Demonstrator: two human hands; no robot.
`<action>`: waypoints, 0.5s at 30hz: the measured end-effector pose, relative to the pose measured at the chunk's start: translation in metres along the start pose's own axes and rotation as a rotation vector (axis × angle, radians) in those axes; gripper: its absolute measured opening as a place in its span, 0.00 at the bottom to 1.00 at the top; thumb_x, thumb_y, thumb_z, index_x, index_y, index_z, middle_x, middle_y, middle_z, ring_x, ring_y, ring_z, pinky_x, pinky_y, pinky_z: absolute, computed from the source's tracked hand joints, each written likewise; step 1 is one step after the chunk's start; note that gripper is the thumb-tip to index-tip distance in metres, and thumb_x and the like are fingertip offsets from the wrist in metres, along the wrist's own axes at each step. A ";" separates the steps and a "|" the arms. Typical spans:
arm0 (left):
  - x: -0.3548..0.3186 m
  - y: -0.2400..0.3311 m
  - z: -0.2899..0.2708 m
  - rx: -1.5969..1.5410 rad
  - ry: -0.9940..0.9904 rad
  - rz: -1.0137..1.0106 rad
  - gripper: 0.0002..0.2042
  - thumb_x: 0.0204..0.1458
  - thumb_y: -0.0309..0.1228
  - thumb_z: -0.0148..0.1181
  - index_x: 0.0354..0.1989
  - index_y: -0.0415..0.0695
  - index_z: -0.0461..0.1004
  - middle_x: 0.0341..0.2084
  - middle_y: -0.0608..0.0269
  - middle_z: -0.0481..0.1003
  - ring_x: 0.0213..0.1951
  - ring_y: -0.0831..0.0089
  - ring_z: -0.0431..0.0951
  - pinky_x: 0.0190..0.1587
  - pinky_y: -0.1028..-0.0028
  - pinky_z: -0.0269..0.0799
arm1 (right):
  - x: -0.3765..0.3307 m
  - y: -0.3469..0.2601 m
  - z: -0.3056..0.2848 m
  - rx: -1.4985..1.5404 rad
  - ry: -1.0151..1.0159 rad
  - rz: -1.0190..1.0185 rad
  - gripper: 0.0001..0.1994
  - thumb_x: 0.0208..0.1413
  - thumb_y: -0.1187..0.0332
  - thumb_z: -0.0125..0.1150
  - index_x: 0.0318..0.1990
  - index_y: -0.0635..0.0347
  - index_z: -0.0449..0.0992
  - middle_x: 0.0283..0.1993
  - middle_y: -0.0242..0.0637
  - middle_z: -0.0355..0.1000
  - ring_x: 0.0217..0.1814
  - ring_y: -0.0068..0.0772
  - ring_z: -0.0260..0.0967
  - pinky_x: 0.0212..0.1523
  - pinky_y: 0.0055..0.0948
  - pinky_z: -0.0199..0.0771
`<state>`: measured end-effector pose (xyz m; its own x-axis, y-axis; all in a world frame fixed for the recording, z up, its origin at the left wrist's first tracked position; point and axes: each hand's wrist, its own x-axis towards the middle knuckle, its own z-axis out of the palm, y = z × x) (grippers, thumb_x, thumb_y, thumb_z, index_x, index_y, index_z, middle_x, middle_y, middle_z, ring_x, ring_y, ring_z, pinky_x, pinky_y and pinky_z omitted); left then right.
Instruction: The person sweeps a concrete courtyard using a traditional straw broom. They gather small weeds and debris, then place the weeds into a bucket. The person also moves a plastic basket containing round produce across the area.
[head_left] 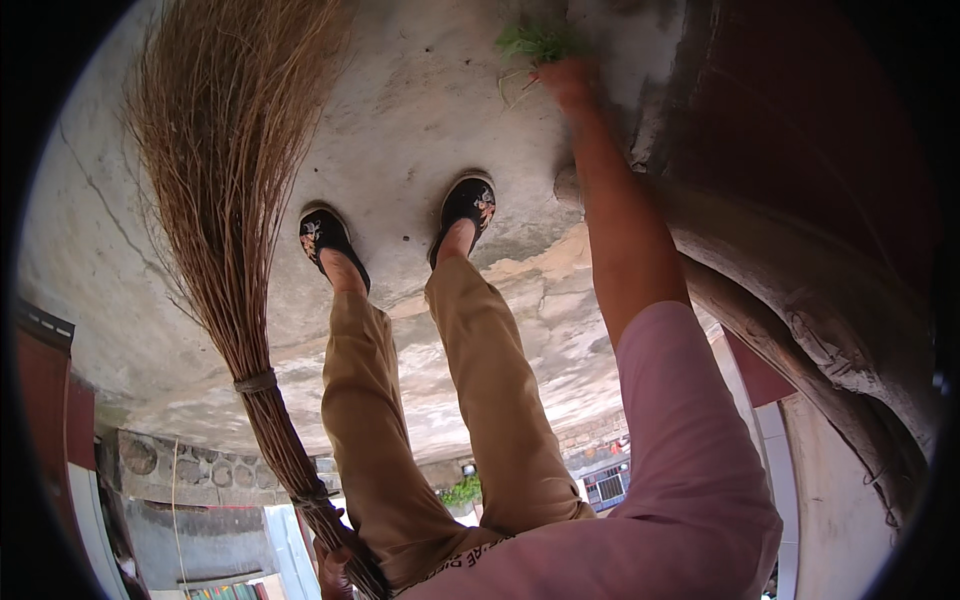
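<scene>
Floor: grey concrete (pixel 400 110), stained and cracked, with a paler sandy patch toward 5 o'clock; daylight falls on it evenly
Wall: dark red surface (pixel 820 130) at 2 o'clock; its rounded, weathered base (pixel 800 320) curves toward 4 o'clock
Far edge: low patterned stone wall (pixel 190 465) at 7 o'clock; distant buildings (pixel 600 480) at 6 o'clock

The long twig broom (pixel 225 180) is straw-brown, bound with darker brown bands. The slip-on cloth shoes (pixel 325 235) are black with an orange and white flower pattern. The loose trousers (pixel 480 400) are plain tan. The short shirt sleeve (pixel 680 440) is pale pink. The small tuft of weeds (pixel 540 42) at the right hand (pixel 566 82) is green. The cracked concrete floor (pixel 420 110) is grey with sandy blotches. The wall (pixel 800 120) beside it is dark red-brown.
</scene>
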<state>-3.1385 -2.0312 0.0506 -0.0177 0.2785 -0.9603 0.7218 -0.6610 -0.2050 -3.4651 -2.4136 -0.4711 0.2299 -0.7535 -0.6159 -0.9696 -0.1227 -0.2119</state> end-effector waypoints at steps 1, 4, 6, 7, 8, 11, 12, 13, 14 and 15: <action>-0.002 -0.002 0.000 -0.013 0.006 0.008 0.35 0.28 0.40 0.62 0.46 0.32 0.59 0.18 0.62 0.68 0.19 0.73 0.70 0.23 0.77 0.68 | -0.010 -0.021 0.002 0.089 -0.055 -0.008 0.15 0.35 0.62 0.58 0.33 0.57 0.72 0.31 0.49 0.69 0.35 0.50 0.66 0.35 0.39 0.67; -0.008 -0.007 -0.003 -0.025 -0.011 0.045 0.35 0.28 0.39 0.62 0.46 0.32 0.59 0.17 0.62 0.68 0.19 0.72 0.71 0.22 0.77 0.69 | -0.066 -0.091 -0.010 0.385 -0.149 0.008 0.14 0.38 0.66 0.53 0.35 0.59 0.69 0.31 0.51 0.68 0.37 0.52 0.65 0.37 0.39 0.66; -0.006 -0.009 -0.008 -0.030 -0.052 0.071 0.34 0.28 0.38 0.61 0.46 0.32 0.59 0.17 0.61 0.68 0.17 0.71 0.71 0.20 0.76 0.69 | -0.102 -0.094 -0.004 0.559 -0.130 0.072 0.12 0.38 0.67 0.52 0.34 0.59 0.69 0.30 0.52 0.68 0.36 0.53 0.65 0.37 0.40 0.65; -0.011 -0.014 -0.009 -0.053 -0.048 0.087 0.34 0.28 0.38 0.61 0.46 0.32 0.59 0.16 0.61 0.68 0.17 0.70 0.71 0.19 0.75 0.69 | -0.121 -0.114 -0.023 0.431 -0.208 0.036 0.12 0.38 0.67 0.52 0.33 0.59 0.69 0.30 0.52 0.68 0.36 0.53 0.64 0.36 0.40 0.65; -0.015 -0.007 -0.002 -0.029 -0.057 0.080 0.34 0.28 0.38 0.61 0.46 0.32 0.59 0.16 0.62 0.68 0.17 0.71 0.71 0.19 0.76 0.69 | -0.137 -0.113 -0.031 0.348 -0.216 -0.005 0.12 0.39 0.67 0.51 0.33 0.59 0.69 0.30 0.52 0.68 0.37 0.52 0.64 0.35 0.40 0.66; -0.018 -0.024 -0.016 -0.068 -0.107 0.098 0.29 0.32 0.37 0.59 0.46 0.37 0.61 0.16 0.66 0.65 0.17 0.73 0.70 0.20 0.76 0.69 | -0.189 -0.130 -0.077 0.385 -0.281 -0.059 0.11 0.39 0.67 0.50 0.34 0.58 0.69 0.33 0.45 0.67 0.35 0.48 0.65 0.36 0.37 0.66; -0.022 -0.015 -0.012 0.006 -0.111 0.111 0.34 0.32 0.43 0.61 0.47 0.35 0.58 0.14 0.62 0.67 0.17 0.71 0.71 0.19 0.75 0.70 | -0.203 -0.109 -0.074 0.281 -0.192 -0.174 0.11 0.39 0.68 0.51 0.34 0.58 0.69 0.33 0.44 0.68 0.36 0.46 0.65 0.36 0.37 0.66; -0.019 -0.022 -0.023 0.000 -0.155 0.120 0.32 0.33 0.42 0.60 0.46 0.36 0.59 0.14 0.63 0.67 0.16 0.73 0.70 0.19 0.76 0.68 | -0.219 -0.111 -0.088 0.301 -0.167 -0.137 0.10 0.40 0.68 0.50 0.33 0.57 0.70 0.33 0.44 0.68 0.36 0.46 0.65 0.36 0.36 0.66; -0.021 -0.033 -0.027 -0.004 -0.161 0.139 0.28 0.35 0.41 0.60 0.43 0.38 0.61 0.14 0.63 0.67 0.15 0.74 0.69 0.18 0.76 0.67 | -0.234 -0.124 -0.118 0.390 -0.202 -0.156 0.10 0.41 0.68 0.49 0.32 0.58 0.70 0.32 0.44 0.68 0.35 0.46 0.65 0.36 0.37 0.66; -0.025 -0.030 -0.028 0.024 -0.192 0.154 0.24 0.36 0.39 0.59 0.40 0.39 0.63 0.14 0.64 0.66 0.14 0.75 0.68 0.17 0.77 0.66 | -0.249 -0.106 -0.126 0.200 -0.164 -0.220 0.09 0.43 0.67 0.48 0.32 0.59 0.70 0.32 0.44 0.68 0.33 0.47 0.65 0.35 0.39 0.66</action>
<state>-3.1403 -1.9995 0.0860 -0.0410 0.0372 -0.9985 0.7099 -0.7022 -0.0553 -3.4298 -2.2946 -0.1999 0.4578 -0.6070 -0.6497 -0.8634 -0.1289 -0.4878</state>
